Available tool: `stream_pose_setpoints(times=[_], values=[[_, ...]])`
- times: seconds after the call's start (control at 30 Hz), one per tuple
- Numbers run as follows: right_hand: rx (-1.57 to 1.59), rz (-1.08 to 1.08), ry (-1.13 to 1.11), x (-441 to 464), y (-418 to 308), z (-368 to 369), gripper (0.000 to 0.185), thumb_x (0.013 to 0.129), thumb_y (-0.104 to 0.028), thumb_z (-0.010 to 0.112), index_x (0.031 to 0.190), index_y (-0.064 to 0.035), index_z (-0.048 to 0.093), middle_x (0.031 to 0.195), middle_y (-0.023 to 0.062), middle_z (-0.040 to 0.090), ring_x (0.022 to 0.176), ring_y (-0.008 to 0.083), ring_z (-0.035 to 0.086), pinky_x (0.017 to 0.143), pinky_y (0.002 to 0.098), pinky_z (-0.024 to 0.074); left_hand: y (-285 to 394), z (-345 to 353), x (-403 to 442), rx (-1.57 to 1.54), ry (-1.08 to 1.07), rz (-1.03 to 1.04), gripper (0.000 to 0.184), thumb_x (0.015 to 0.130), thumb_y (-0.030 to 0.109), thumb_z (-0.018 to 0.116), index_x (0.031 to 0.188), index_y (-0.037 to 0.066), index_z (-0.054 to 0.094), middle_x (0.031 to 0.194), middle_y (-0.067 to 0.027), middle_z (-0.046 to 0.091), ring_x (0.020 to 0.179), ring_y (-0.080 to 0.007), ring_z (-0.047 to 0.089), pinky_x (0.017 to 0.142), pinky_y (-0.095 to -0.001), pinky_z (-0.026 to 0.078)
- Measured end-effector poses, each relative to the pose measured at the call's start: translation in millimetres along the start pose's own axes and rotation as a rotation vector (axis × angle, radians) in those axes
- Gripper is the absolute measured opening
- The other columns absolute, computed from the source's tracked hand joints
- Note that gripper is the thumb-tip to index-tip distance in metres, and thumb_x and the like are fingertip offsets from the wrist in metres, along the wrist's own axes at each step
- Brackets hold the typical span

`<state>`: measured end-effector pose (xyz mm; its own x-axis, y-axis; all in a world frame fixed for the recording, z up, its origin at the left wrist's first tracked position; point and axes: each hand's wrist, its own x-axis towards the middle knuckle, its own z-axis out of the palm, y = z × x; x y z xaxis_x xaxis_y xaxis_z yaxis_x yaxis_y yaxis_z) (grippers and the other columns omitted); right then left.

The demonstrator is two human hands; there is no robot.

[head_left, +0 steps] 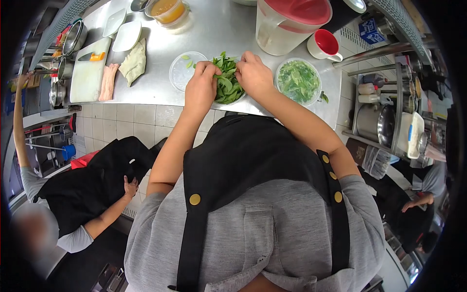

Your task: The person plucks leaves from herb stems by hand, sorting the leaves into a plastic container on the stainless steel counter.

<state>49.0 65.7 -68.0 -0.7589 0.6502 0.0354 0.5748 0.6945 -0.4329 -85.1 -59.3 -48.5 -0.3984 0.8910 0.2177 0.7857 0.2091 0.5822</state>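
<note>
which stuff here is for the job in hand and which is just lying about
Likely part of the job:
green leaves between the left hand and right hand
round clear plastic tub of green leaves
round clear plastic dish or lid

Probably just lying about:
orange-handled knife on white rectangular cutting board
tall red-lidded translucent pitcher
red-and-white cup

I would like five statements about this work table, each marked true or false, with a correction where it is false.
1. The left hand and the right hand are both at the green leaves. True.
2. The red-lined cup stands on the cutting board. False: that cup stands near the pitcher.
3. An orange-handled knife lies on the cutting board. True.
4. The pitcher has a blue lid. False: the lid is red.
5. A round container of leaves stands to the right of both hands. True.
</note>
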Motion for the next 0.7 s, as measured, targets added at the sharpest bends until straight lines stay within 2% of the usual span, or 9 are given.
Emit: stream_pose_setpoints(times=[0.13,0.2,0.33,0.43,0.53,0.6,0.7], values=[[-0.031,0.028,-0.022,6,-6,0,0.014,0.079,-0.016,0.073,0.092,-0.0109,0.073,0.111,0.0051,0.057,0.112,0.0249,0.057,0.086,0.0394,0.0543,-1,0,-1,-0.029,-0.013,-0.023,0.026,0.080,-0.008,0.063,0.101,0.007,0.060,0.112,-0.0099,0.059,0.085,-0.0346,0.064,0.072,-0.0438,0.052],[-0.001,0.021,0.007,9,-6,3,0.015,0.075,-0.014,0.073,0.091,-0.0122,0.074,0.108,0.0087,0.057,0.105,0.0284,0.058,0.084,0.0402,0.0550,0,-1,-1,-0.025,-0.029,-0.060,0.025,0.081,-0.007,0.064,0.101,0.008,0.060,0.113,-0.0099,0.059,0.087,-0.0339,0.065,0.072,-0.0434,0.052],[0.033,0.026,-0.006,12,-3,4,0.015,0.076,-0.014,0.072,0.090,-0.0147,0.074,0.109,0.0079,0.057,0.106,0.0284,0.058,0.086,0.0404,0.0544,-3,-2,-1,-0.017,-0.009,-0.051,0.025,0.081,-0.006,0.065,0.102,0.008,0.061,0.114,-0.0096,0.060,0.088,-0.0335,0.065,0.073,-0.0431,0.053],[0.122,-0.001,0.059,5,1,0,0.013,0.077,-0.015,0.071,0.090,-0.0148,0.074,0.110,0.0070,0.057,0.108,0.0282,0.058,0.085,0.0405,0.0538,-3,-8,-1,-0.021,0.051,-0.040,0.023,0.081,-0.004,0.064,0.100,0.009,0.063,0.113,-0.0098,0.059,0.087,-0.0357,0.066,0.071,-0.0461,0.053],[0.187,0.008,0.048,-2,7,-7,0.014,0.079,-0.015,0.072,0.093,-0.0127,0.071,0.113,0.0064,0.057,0.111,0.0279,0.058,0.087,0.0399,0.0510,-5,-12,-1,0.051,0.088,-0.076,0.023,0.080,0.001,0.067,0.101,0.011,0.066,0.114,-0.0067,0.061,0.095,-0.0328,0.064,0.076,-0.0451,0.051],[0.212,-0.015,0.038,-5,11,-6,0.013,0.080,-0.016,0.071,0.093,-0.0129,0.071,0.115,0.0062,0.057,0.110,0.0284,0.058,0.087,0.0396,0.0501,-5,-13,1,0.277,0.145,0.136,0.026,0.078,0.009,0.073,0.103,0.011,0.068,0.114,-0.0038,0.061,0.103,-0.0300,0.060,0.082,-0.0433,0.048],[0.254,-0.028,0.059,-6,10,-7,0.011,0.082,-0.018,0.072,0.093,-0.0150,0.073,0.115,0.0063,0.056,0.112,0.0286,0.057,0.088,0.0400,0.0520,15,-12,3,0.178,0.052,0.130,0.031,0.075,0.012,0.077,0.105,0.011,0.068,0.116,-0.0043,0.062,0.105,-0.0318,0.057,0.089,-0.0446,0.047]])
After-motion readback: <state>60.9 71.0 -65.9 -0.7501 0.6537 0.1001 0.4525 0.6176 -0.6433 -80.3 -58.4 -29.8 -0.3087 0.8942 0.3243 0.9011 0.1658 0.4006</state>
